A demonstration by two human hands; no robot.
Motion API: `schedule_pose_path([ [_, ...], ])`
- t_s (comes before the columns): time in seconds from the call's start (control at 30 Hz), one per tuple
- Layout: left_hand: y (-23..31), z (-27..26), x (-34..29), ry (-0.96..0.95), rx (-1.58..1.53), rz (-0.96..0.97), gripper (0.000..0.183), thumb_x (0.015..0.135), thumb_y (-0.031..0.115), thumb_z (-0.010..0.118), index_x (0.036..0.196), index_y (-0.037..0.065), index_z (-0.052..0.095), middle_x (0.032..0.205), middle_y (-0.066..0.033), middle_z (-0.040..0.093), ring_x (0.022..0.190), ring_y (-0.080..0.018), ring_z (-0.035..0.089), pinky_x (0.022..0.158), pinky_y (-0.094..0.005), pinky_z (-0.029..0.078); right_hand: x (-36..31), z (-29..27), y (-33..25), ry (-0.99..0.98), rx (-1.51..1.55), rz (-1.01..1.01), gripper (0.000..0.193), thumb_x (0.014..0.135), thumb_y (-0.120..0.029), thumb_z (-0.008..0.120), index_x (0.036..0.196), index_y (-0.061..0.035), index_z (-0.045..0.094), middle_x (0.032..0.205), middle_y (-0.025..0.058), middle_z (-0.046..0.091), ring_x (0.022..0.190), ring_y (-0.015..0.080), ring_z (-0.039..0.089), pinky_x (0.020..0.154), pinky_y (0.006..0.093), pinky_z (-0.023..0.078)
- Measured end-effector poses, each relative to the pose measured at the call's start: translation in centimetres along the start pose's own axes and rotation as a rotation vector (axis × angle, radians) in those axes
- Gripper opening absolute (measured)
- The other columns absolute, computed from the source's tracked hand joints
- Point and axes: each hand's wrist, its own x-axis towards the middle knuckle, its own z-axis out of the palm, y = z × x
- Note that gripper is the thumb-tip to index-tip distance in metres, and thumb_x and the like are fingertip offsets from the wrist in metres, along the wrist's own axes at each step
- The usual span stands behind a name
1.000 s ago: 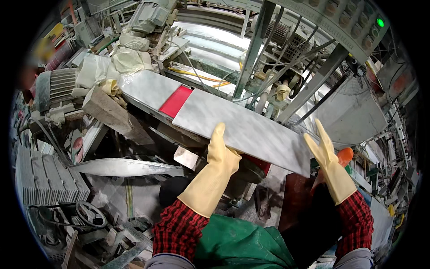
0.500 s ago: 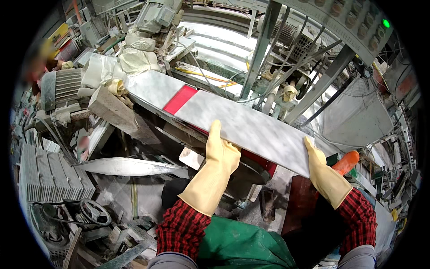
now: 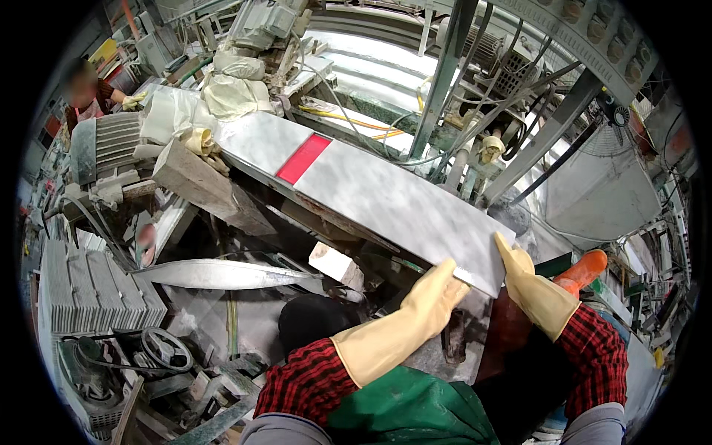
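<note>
A long white-grey marbled stone slab (image 3: 400, 204) slants from the upper left down toward me. My left hand (image 3: 439, 288), in a cream rubber glove, grips its near long edge close to the right end, thumb on top and fingers hidden below. In a matching glove, my right hand (image 3: 525, 276) holds the slab's right end, its thumb over the edge. Past the slab's far end lies another pale slab (image 3: 259, 139), with a red strip (image 3: 304, 159) showing between the two.
A beige block (image 3: 194, 182) and a curved metal piece (image 3: 222, 274) lie left of the slab. Stacked thin strips (image 3: 100, 289) stand farther left. A metal post (image 3: 443, 81) rises beyond it. At the far left is another person (image 3: 83, 100).
My left hand has slid right along the slab's near edge toward its right end. My right hand stays at that end. The co-worker at the far left shows more fully.
</note>
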Motion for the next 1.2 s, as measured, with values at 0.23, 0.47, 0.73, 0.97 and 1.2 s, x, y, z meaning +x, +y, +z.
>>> schedule_pose_path([
  [0.23, -2.5, 0.1, 0.8, 0.104, 0.025, -0.216, 0.033, 0.101, 0.018, 0.059, 0.125, -0.002, 0.051, 0.124, -0.0186, 0.056, 0.119, -0.0323, 0.058, 0.106, -0.0459, 0.051, 4.3, -0.2, 3.9, -0.27, -0.581, -0.631, 0.057, 0.093, -0.039, 0.059, 0.137, -0.0047, 0.053, 0.087, 0.0114, 0.064, 0.071, 0.0233, 0.059, 0.07, 0.0357, 0.047],
  [0.47, -2.0, -0.1, 1.6, 0.3, 0.134, -0.066, 0.021, 0.099, 0.017, 0.06, 0.107, 0.001, 0.051, 0.107, -0.0161, 0.063, 0.102, -0.0325, 0.067, 0.088, -0.0417, 0.062, 2.9, -1.4, 0.2, -0.408, -0.784, -0.93, 0.053, 0.096, -0.039, 0.054, 0.135, -0.0033, 0.053, 0.098, 0.0159, 0.065, 0.092, 0.0278, 0.062, 0.08, 0.0363, 0.047],
  [0.73, -1.2, -1.0, 1.1, 0.22, 0.157, -0.025, 0.024, 0.1, 0.018, 0.058, 0.11, 0.0, 0.046, 0.108, -0.017, 0.058, 0.109, -0.0329, 0.066, 0.09, -0.0386, 0.062, -2.9, -1.4, -6.8, -0.488, -0.961, -0.086, 0.072, 0.097, -0.068, 0.035, 0.133, -0.01, 0.059, 0.108, 0.0117, 0.075, 0.102, 0.0278, 0.071, 0.092, 0.04, 0.052],
  [0.97, -1.4, -1.5, 1.3, 0.119, 0.227, -0.174, 0.025, 0.103, 0.022, 0.052, 0.109, -0.002, 0.051, 0.113, -0.0177, 0.059, 0.108, -0.0342, 0.065, 0.093, -0.0412, 0.059, -2.0, 0.5, -5.1, -0.562, -0.659, -0.048, 0.064, 0.101, -0.057, 0.033, 0.111, -0.0059, 0.07, 0.087, 0.0133, 0.074, 0.092, 0.0288, 0.071, 0.086, 0.04, 0.052],
  [1.2, -0.5, -1.9, 2.4, 0.079, 0.278, -0.133, 0.029, 0.104, 0.024, 0.049, 0.116, -0.002, 0.05, 0.11, -0.0169, 0.062, 0.1, -0.0289, 0.067, 0.088, -0.0386, 0.06, -4.0, 0.8, -7.0, -0.454, -0.66, -0.094, 0.067, 0.1, -0.053, 0.032, 0.095, 0.0002, 0.072, 0.075, 0.013, 0.071, 0.075, 0.0282, 0.068, 0.079, 0.0402, 0.051],
])
